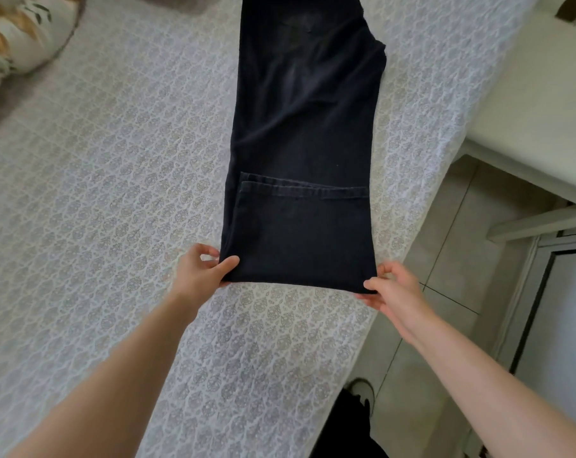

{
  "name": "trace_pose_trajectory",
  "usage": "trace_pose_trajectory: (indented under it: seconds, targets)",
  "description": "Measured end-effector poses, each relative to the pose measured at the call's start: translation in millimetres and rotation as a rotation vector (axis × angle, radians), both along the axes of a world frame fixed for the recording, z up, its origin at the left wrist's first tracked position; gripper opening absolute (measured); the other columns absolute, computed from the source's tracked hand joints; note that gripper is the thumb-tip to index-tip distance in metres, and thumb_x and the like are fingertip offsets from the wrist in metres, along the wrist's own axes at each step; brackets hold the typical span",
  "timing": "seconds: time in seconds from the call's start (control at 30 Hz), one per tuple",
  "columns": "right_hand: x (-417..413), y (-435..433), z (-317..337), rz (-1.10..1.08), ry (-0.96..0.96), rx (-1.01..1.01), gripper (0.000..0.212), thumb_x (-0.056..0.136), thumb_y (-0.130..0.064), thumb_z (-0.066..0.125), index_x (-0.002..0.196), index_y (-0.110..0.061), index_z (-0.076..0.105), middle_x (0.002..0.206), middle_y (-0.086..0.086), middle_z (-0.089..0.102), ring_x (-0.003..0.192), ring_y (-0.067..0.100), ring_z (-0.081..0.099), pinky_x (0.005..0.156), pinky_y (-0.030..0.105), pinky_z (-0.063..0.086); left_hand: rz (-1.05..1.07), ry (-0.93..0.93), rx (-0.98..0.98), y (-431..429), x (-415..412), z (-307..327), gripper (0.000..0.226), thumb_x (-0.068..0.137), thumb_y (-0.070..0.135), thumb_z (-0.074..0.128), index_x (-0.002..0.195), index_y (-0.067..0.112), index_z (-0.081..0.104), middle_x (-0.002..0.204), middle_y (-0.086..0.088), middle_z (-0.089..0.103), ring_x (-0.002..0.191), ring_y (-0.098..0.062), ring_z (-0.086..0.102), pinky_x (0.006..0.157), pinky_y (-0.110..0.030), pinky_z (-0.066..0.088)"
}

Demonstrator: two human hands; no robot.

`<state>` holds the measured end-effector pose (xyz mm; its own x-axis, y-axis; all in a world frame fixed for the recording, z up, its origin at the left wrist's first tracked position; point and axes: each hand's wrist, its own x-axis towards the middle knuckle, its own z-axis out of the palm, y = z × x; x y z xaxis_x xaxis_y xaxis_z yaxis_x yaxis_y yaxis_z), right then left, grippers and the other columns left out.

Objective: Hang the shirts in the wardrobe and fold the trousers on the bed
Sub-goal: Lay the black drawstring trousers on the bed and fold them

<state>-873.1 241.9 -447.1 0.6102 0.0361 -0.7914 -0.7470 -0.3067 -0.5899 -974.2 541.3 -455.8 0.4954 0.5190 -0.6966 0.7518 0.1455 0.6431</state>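
The bed (114,160) takes up most of what I can see, spread with a pale patterned cover, with a printed pillow (19,38) off at its far left. Lengthwise along the bed's right side, close to the edge, lie the dark trousers (306,110), flat on the cover. Their leg ends are already doubled back, so the hem (303,190) runs across the middle and the fold faces the person. The cloth looks denim-weight to me: soft and limp, yet heavy enough to lie where it is put, likely to sag if lifted by one point, and unlikely to slide on that textured cover. The two near corners of the fold seem the sensible places to hold. The left hand (204,267) pinches the left corner, thumb on top and fingers curled at the edge. The right hand (394,289) pinches the right corner between thumb and fingertips, its other fingers loosely bent.
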Motion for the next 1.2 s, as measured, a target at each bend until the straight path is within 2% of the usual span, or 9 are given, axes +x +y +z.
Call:
trace_pose_trajectory:
  seconds: [0.13, 0.2, 0.27, 0.43, 0.57, 0.73, 1.0, 1.1, 1.2]
  targets:
    - [-19, -31, 21, 0.230, -0.144, -0.049, 0.027, 0.089, 0.007, 0.057, 0.104, -0.014, 0.048, 0.086, 0.011, 0.074, 0.067, 0.017, 0.073, 0.060, 0.023, 0.055, -0.022, 0.020, -0.049, -28, -26, 14, 0.031, 0.088, 0.021, 0.075, 0.102, 0.016, 0.048, 0.081, -0.001, 0.077, 0.070, -0.023, 0.075, 0.061, -0.026, 0.057]
    - [-32, -49, 31, 0.316, -0.188, -0.093, 0.034, 0.090, 0.005, 0.057, 0.106, -0.024, 0.047, 0.081, 0.009, 0.074, 0.067, 0.016, 0.072, 0.070, 0.032, 0.057, -0.013, 0.029, -0.074, -45, -40, 25, 0.031, 0.088, 0.020, 0.075, 0.102, 0.017, 0.048, 0.081, 0.000, 0.077, 0.069, -0.023, 0.075, 0.052, -0.017, 0.054]
    - [-46, -67, 43, 0.357, -0.174, -0.084, 0.045, 0.091, 0.005, 0.056, 0.114, -0.033, 0.046, 0.081, 0.013, 0.073, 0.067, 0.018, 0.072, 0.074, 0.038, 0.056, -0.013, 0.049, -0.108, -63, -59, 37, 0.033, 0.087, 0.020, 0.075, 0.106, 0.017, 0.047, 0.085, -0.004, 0.077, 0.071, -0.022, 0.075, 0.056, -0.020, 0.056]
    - [-66, -104, 76, 0.473, -0.133, 0.095, 0.070, 0.095, 0.002, 0.052, 0.136, -0.053, 0.038, 0.079, 0.019, 0.061, 0.068, 0.021, 0.070, 0.070, 0.024, 0.056, 0.047, 0.067, -0.156, -94, -101, 68, 0.067, 0.086, 0.018, 0.076, 0.137, 0.031, 0.034, 0.084, -0.005, 0.077, 0.074, -0.029, 0.075, 0.071, -0.033, 0.059]
    - [-55, -104, 91, 0.452, -0.124, 0.148, 0.046, 0.095, 0.002, 0.054, 0.121, -0.035, 0.063, 0.098, 0.015, 0.057, 0.064, 0.018, 0.068, 0.072, 0.029, 0.058, 0.015, 0.044, -0.179, -96, -92, 93, 0.062, 0.093, 0.015, 0.067, 0.136, 0.047, 0.035, 0.089, -0.008, 0.077, 0.061, -0.025, 0.067, 0.068, -0.034, 0.059]
    - [-18, -89, 105, 0.324, -0.016, 0.264, 0.026, 0.090, -0.001, 0.065, 0.113, -0.010, 0.071, 0.089, 0.009, 0.059, 0.067, 0.023, 0.070, 0.069, 0.031, 0.059, 0.002, 0.063, -0.141, -81, -50, 111, 0.024, 0.101, 0.013, 0.052, 0.118, 0.020, 0.068, 0.084, -0.009, 0.065, 0.054, -0.018, 0.058, 0.066, -0.031, 0.054]
    - [61, -63, 115, 0.324, -0.037, 0.419, 0.035, 0.084, 0.002, 0.070, 0.118, -0.006, 0.066, 0.102, 0.022, 0.071, 0.092, 0.032, 0.072, 0.079, 0.033, 0.059, 0.049, 0.089, -0.334, -20, 24, 110, 0.023, 0.095, 0.018, 0.063, 0.102, -0.003, 0.066, 0.067, -0.011, 0.063, 0.053, -0.015, 0.057, 0.053, -0.025, 0.050]
    - [101, -45, 106, 0.389, -0.186, 0.223, 0.025, 0.084, 0.000, 0.070, 0.107, -0.009, 0.072, 0.091, 0.017, 0.073, 0.077, 0.019, 0.070, 0.071, 0.026, 0.058, 0.002, 0.135, -0.420, 4, 70, 108, 0.013, 0.093, 0.014, 0.061, 0.096, 0.002, 0.061, 0.066, -0.012, 0.061, 0.051, -0.015, 0.055, 0.051, -0.026, 0.050]
    - [151, -20, 89, 0.445, -0.342, 0.050, 0.014, 0.085, -0.019, 0.073, 0.093, -0.031, 0.075, 0.087, -0.005, 0.075, 0.078, 0.003, 0.068, 0.065, 0.018, 0.054, -0.072, 0.171, -0.407, 25, 122, 104, 0.009, 0.093, 0.012, 0.057, 0.095, 0.004, 0.056, 0.063, -0.011, 0.058, 0.049, -0.013, 0.052, 0.049, -0.024, 0.048]
